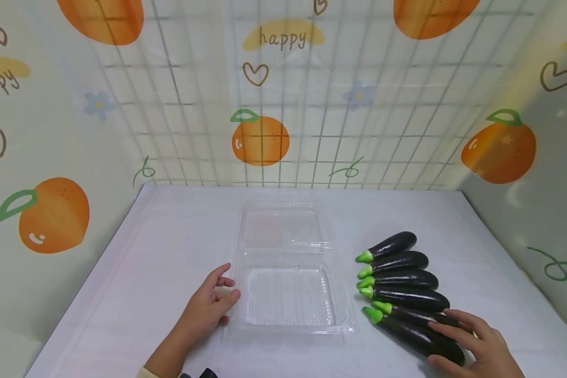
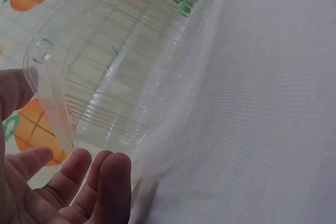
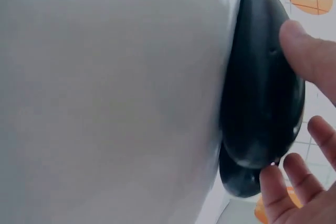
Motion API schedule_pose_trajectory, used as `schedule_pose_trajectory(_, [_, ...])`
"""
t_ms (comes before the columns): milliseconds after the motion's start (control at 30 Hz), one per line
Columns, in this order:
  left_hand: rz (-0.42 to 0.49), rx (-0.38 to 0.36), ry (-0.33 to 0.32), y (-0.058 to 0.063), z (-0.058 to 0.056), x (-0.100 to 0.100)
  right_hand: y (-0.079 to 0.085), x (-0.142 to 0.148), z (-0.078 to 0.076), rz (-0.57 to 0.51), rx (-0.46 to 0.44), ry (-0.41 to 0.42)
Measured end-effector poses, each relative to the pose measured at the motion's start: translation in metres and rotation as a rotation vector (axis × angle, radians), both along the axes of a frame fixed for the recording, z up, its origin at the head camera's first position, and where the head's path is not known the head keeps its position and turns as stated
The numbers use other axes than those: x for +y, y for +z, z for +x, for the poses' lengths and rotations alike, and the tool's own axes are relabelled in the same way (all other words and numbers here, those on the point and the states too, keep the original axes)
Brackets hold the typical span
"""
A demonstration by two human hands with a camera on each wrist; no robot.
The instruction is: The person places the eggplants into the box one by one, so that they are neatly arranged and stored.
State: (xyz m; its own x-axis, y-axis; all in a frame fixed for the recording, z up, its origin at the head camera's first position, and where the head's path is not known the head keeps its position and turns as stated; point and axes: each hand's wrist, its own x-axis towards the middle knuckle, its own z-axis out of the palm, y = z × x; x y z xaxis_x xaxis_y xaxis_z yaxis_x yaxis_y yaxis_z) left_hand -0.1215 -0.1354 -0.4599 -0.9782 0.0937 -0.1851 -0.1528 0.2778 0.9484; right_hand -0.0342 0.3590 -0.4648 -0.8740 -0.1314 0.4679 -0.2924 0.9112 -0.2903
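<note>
A clear plastic clamshell container (image 1: 288, 328) lies opened out on the white table, its lid (image 1: 283, 244) folded back to the far side. My left hand (image 1: 210, 304) is at the container's left edge, fingers loosely bent and apart. In the left wrist view one digit overlaps the container's rim (image 2: 39, 85); whether it presses there I cannot tell. Several dark eggplants with green stems are fanned out on the right. Over the thick end of the nearest eggplant (image 1: 418, 336) is my right hand (image 1: 482, 346), thumb and fingers spread about it, not closed round it. Beyond it lies another eggplant (image 1: 416, 315).
The other eggplants, such as the farthest eggplant (image 1: 394, 244), lie in a row with stems toward the container. A patterned curtain (image 1: 302, 157) rises behind the table and along both sides. A small black object (image 1: 208, 373) shows at the bottom edge.
</note>
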Motion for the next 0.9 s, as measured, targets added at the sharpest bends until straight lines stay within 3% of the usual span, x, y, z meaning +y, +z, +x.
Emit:
schedule_pose_trajectory(200, [-0.002, 0.002, -0.004, -0.0008, 0.0006, -0.0014, 0.0037, 0.0031, 0.0071, -0.077, -0.302, -0.163])
schedule_pose_trajectory(400, [-0.020, -0.015, 0.001, -0.0038, -0.0005, -0.0040, 0.0003, 0.0022, 0.0085, -0.105, -0.327, -0.188])
schedule_pose_trajectory(633, [0.001, -0.011, -0.001, -0.0030, -0.0004, -0.0028, 0.0001, 0.0021, 0.0049, -0.083, -0.445, -0.201])
schedule_pose_trajectory(900, [0.023, -0.007, 0.000, -0.0040, -0.0005, -0.0015, 0.0027, 0.0018, 0.0044, -0.065, -0.455, -0.198])
